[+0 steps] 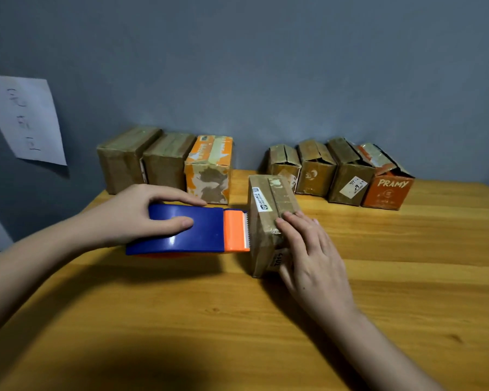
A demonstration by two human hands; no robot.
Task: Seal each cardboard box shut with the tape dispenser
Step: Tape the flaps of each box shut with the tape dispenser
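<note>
A small brown cardboard box stands on the wooden table at the centre, its flaps closed. My left hand grips a blue tape dispenser with an orange head; its serrated blade touches the box's left side. My right hand rests on the box's near right part, fingers lying flat over the top seam. Three closed boxes stand in a row at the back left. Several boxes with raised flaps line the back right, the last one orange with "PRAMY" printed on it.
A grey wall rises right behind the box rows. A white sheet of paper with handwriting hangs on the wall at the left. The table's left edge runs diagonally past my left forearm.
</note>
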